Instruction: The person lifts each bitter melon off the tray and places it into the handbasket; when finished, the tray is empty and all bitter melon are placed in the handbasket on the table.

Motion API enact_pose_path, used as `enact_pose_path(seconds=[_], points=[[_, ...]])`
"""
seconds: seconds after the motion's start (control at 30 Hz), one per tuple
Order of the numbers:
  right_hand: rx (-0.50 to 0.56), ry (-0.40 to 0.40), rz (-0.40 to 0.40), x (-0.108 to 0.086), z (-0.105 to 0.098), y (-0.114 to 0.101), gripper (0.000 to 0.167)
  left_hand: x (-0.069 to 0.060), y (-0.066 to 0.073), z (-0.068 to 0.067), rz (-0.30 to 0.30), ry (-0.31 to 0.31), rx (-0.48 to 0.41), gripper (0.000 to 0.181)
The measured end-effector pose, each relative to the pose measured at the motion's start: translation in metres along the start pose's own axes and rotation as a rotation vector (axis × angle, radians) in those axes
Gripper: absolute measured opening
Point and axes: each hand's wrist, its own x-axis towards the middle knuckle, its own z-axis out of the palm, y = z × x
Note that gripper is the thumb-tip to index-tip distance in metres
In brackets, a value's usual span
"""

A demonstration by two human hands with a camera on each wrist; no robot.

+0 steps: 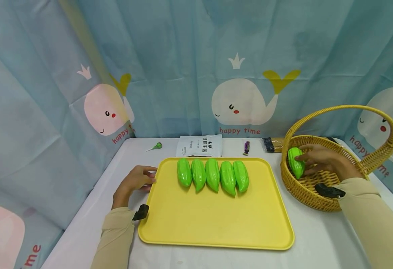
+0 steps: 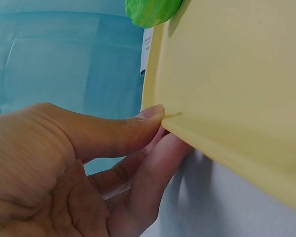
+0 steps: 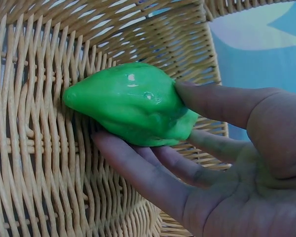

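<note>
Glossy, ridged and tapered, a bright green bitter melon [image 1: 296,163] stands against the left inner wall of a wicker basket [image 1: 294,190]. My right hand [image 1: 322,158] holds it, with the thumb on one side and the fingers along the other, as the right wrist view shows around the melon [image 3: 133,106]. Across the table my left hand [image 1: 137,181] pinches the left rim of a yellow tray [image 1: 216,224]; in the left wrist view the thumb lies over the tray's corner [image 2: 197,140] with fingers beneath. Several like bitter melons [image 1: 212,175] lie side by side along the tray's back.
Behind the tray lie a green lollipop [image 1: 157,145], a white printed packet [image 1: 199,145], a purple wrapped candy [image 1: 246,148] and a dark-and-tan package [image 1: 273,144]. The basket's tall handle [image 1: 344,107] arches over the right hand. A blue whale-print curtain [image 1: 183,74] hangs behind the table.
</note>
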Motion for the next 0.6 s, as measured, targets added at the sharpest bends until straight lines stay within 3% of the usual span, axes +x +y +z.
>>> enact_pose_path(seconds=[0.37,0.6], points=[[-0.077,0.057,0.009,-0.009,-0.013,0.009,0.085,-0.001,0.002,0.001,-0.009,-0.001,-0.006,0.054],[-0.158,0.131,-0.134,-0.031,-0.019,0.006,0.073,-0.001,0.001,0.001,-0.005,0.007,0.004,0.053]])
